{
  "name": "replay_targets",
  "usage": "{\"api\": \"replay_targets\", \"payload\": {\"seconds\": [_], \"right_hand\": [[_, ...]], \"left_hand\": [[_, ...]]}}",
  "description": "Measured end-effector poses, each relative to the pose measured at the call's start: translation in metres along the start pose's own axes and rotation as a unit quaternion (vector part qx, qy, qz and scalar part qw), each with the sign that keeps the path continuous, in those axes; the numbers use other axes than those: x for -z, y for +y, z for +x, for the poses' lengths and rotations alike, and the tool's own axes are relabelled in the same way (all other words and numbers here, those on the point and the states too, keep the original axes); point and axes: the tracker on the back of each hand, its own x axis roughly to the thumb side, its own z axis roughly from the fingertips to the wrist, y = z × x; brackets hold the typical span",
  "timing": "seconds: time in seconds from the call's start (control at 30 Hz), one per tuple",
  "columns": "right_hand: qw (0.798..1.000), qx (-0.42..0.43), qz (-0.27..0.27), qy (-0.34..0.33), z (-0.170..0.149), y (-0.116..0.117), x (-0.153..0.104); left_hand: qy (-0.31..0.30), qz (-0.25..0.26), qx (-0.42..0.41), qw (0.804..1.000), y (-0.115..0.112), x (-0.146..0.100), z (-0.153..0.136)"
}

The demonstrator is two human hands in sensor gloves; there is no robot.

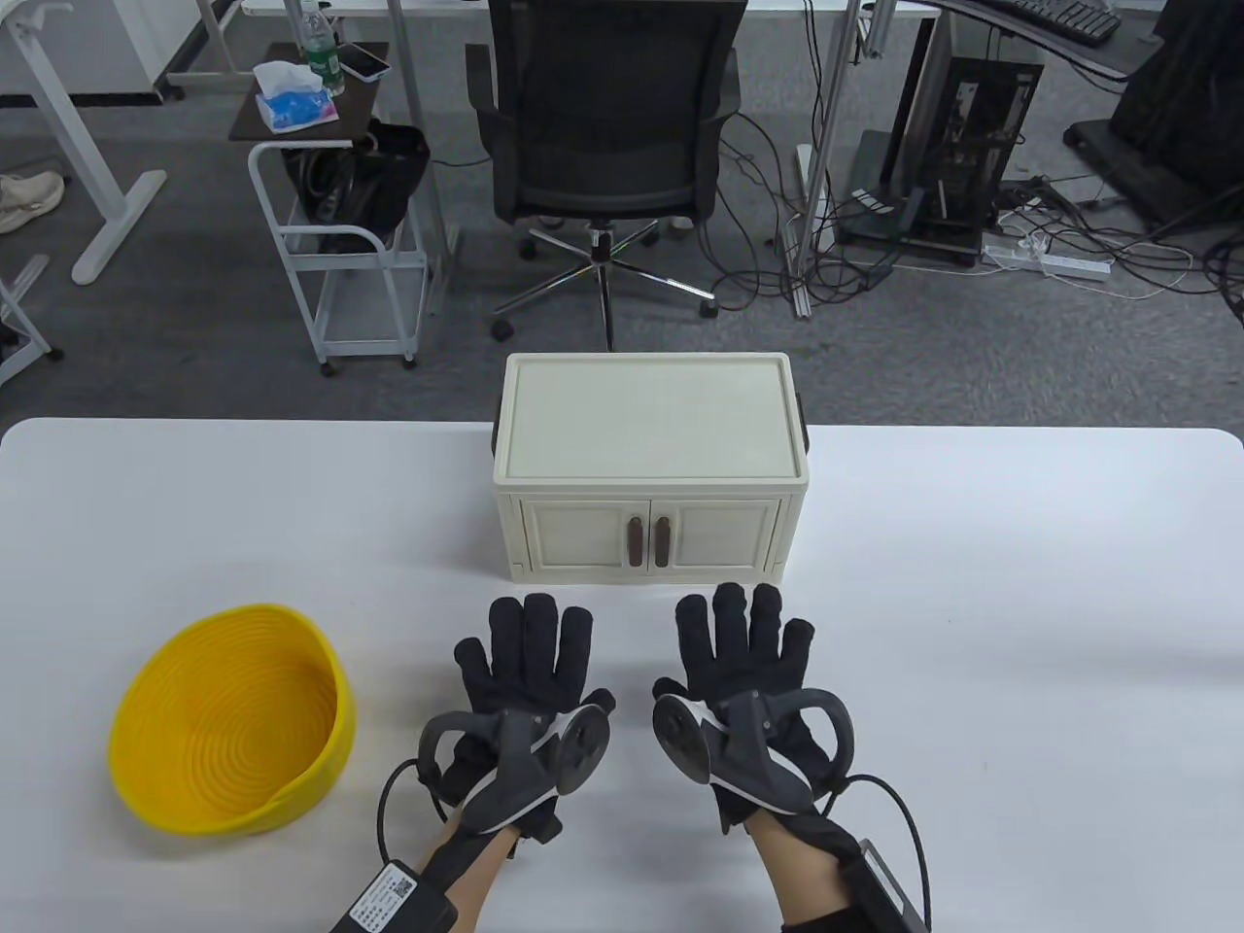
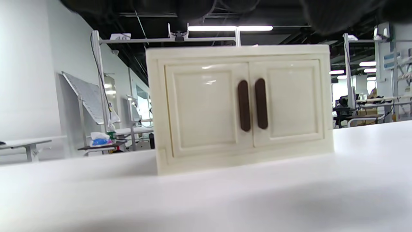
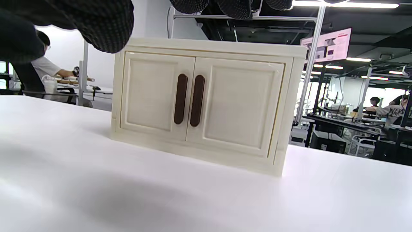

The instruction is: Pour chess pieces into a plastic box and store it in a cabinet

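Note:
A cream cabinet (image 1: 649,465) stands at the table's far middle, both doors closed, two brown handles (image 1: 648,540) side by side. It fills the left wrist view (image 2: 238,106) and the right wrist view (image 3: 206,100). My left hand (image 1: 525,656) and right hand (image 1: 743,646) lie flat and open on the table just in front of the cabinet, fingers pointing at it, holding nothing. An empty yellow basket (image 1: 233,719) sits at the near left. No chess pieces or plastic box show in any view.
The white table (image 1: 1020,632) runs wide on both sides. Behind it stand a black office chair (image 1: 603,126), a white side cart (image 1: 340,224) and cables on the floor.

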Motion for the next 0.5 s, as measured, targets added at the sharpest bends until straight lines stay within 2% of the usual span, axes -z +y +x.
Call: {"api": "replay_targets", "payload": {"seconds": [0.03,0.1,0.13,0.2,0.33,0.5], "right_hand": [[1.000,0.006,0.006,0.005,0.000,0.005,-0.003],[0.999,0.037,0.021,0.022,-0.001,0.025,-0.008],[0.997,0.034,0.061,0.022,-0.004,0.034,-0.009],[0.995,0.012,0.089,0.040,-0.011,0.043,-0.009],[0.997,0.015,0.069,0.028,-0.023,0.050,-0.011],[0.997,0.022,0.071,0.028,-0.027,0.052,-0.013]], "left_hand": [[0.002,-0.009,-0.012,1.000,-0.010,-0.003,0.001],[-0.010,-0.062,0.018,0.998,-0.028,-0.006,0.003],[-0.010,-0.068,0.054,0.996,-0.034,-0.008,0.005],[-0.025,-0.065,0.087,0.994,-0.040,-0.008,0.008],[-0.030,-0.084,0.076,0.993,-0.044,-0.008,0.012],[-0.036,-0.073,0.045,0.996,-0.043,-0.006,0.011]]}}
